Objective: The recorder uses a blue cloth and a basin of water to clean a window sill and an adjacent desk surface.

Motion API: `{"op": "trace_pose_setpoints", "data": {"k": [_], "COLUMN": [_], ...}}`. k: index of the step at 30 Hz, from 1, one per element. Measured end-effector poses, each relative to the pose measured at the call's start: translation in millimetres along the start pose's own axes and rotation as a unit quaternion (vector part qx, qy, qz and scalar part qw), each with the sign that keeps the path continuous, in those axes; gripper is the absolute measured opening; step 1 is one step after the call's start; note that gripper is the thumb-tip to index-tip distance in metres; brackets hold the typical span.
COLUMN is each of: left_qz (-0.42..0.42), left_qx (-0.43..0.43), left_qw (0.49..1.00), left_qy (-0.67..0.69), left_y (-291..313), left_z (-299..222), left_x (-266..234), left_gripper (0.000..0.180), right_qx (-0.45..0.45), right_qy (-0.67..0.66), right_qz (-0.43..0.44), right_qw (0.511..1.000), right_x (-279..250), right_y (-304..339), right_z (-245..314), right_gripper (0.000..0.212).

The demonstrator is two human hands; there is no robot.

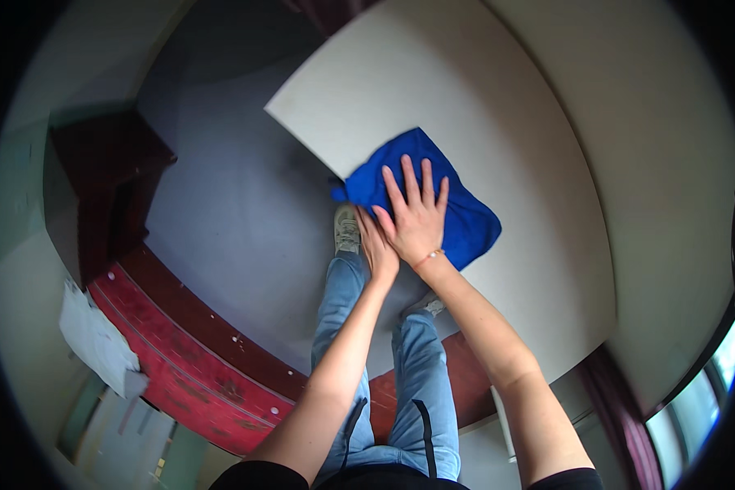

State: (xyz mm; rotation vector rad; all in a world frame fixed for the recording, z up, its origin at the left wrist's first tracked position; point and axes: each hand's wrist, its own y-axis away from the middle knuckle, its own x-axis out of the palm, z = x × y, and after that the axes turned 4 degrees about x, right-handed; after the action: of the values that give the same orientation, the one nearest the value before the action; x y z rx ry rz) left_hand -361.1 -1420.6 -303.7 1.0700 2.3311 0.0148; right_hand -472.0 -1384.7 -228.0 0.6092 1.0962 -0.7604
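Observation:
A blue cloth (pixel 470 222) lies spread on a pale tabletop (pixel 506 122), close to its near-left edge. One corner of the cloth hangs over that edge. My right hand (pixel 416 220) presses flat on the cloth with its fingers spread. Beside it, at the cloth's near border, my left hand (pixel 379 251) is stretched out, its fingertips by the right thumb. The left fingers lie straight and close together, and I cannot see anything held in them. A thin bracelet with a small bead circles my right wrist.
The table stands against a pale wall (pixel 661 131). My legs and shoes are just below its near edge. On the left are a dark wooden cabinet (pixel 110 163), a long red patterned piece (pixel 188 359) and a white plastic bag (pixel 94 331). A dark curtain (pixel 621 408) hangs at the lower right.

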Motion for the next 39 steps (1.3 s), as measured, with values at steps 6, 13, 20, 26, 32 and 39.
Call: {"op": "trace_pose_setpoints", "data": {"k": [6, 13, 20, 26, 32, 39], "left_qz": [-0.1, -0.297, -0.135, -0.125, -0.161, -0.213], "left_qx": [-0.108, -0.425, -0.389, -0.182, -0.118, -0.297], "left_qw": [0.933, 0.767, 0.656, 0.755, 0.88, 0.809], "left_qy": [0.33, 0.379, 0.633, 0.617, 0.43, 0.46], "left_y": [-169.0, -220.7, -196.5, -225.7, -136.9, 84.2], "left_z": [24.6, 16.6, 3.4, -14.5, -20.7, -0.3], "left_x": [-61.6, -69.6, -44.9, -55.6, 18.4, 126.9], "left_gripper": [0.08, 0.04, 0.046, 0.069, 0.076, 0.076], "right_qx": [-0.058, -0.18, -0.239, -0.242, -0.237, -0.218], "right_qy": [-0.142, -0.061, 0.035, 0.044, 0.109, 0.083], "right_qz": [-0.043, -0.11, 0.01, -0.015, 0.016, 0.087], "right_qw": [0.987, 0.976, 0.97, 0.969, 0.965, 0.968], "right_x": [26.3, 13.0, 18.3, 26.3, 1.5, -37.3], "right_y": [-126.7, -140.5, -169.8, -199.1, -110.3, 88.8], "right_z": [90.9, 48.9, 79.8, 90.0, 21.3, -70.8], "right_gripper": [0.065, 0.025, 0.052, 0.06, 0.062, 0.064]}}
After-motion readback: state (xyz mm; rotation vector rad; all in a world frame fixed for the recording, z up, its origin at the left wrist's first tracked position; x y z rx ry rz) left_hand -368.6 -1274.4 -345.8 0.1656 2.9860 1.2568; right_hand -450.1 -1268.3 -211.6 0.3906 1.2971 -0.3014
